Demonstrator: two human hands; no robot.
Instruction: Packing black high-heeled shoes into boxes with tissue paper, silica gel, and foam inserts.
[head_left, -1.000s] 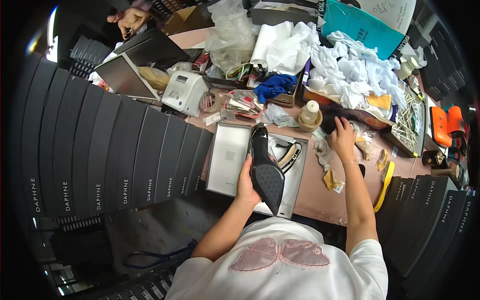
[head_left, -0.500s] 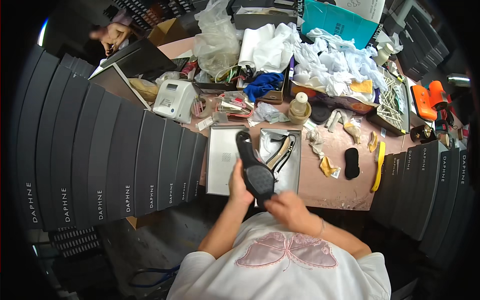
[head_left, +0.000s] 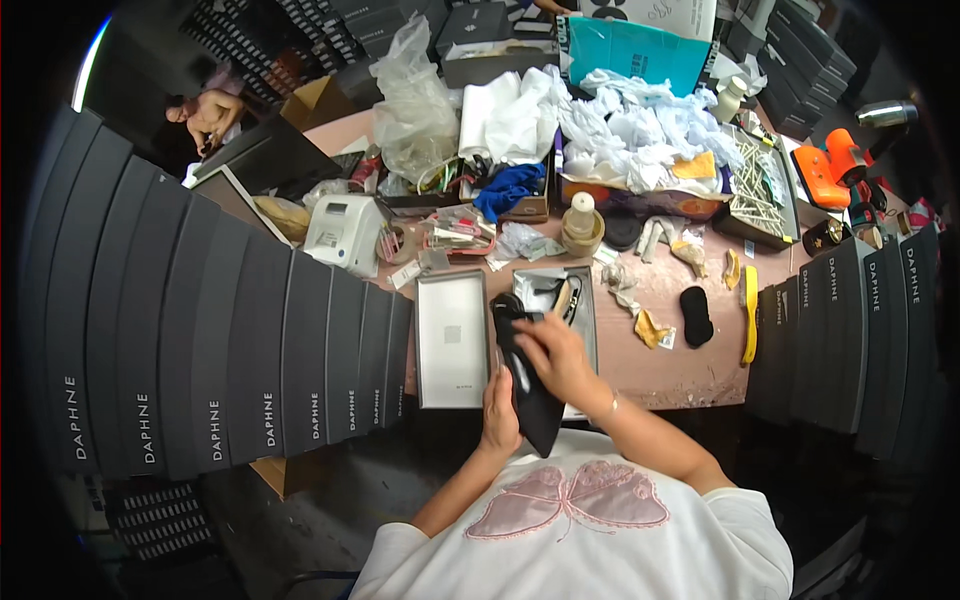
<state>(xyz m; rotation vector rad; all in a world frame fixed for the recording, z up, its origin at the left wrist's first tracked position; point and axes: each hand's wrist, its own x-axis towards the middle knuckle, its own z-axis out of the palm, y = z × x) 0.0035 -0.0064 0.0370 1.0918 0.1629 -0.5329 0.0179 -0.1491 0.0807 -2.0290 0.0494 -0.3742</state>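
A black shoe is held up in front of my body, its pointed toe toward me and its heel end away. My left hand is closed round its left side. My right hand reaches over the shoe, fingers bent and pressed on its far part; what the fingertips grip there is partly hidden. Beyond the hands lies an open shoe box lined with white paper, and the other shoe of the same kind rests inside, mostly covered by my right hand. Left of it is the white-lined lid.
Stacked dark shoe boxes wall the left side, and more boxes the right. Along the table's back stand a white label printer, a pump bottle and a carton of crumpled paper. A yellow strip lies rightward beside a black pad.
The shoe has turned from showing its sole to showing its upper side. My right hand has moved from the toe up to the far part. The view has shifted slightly.
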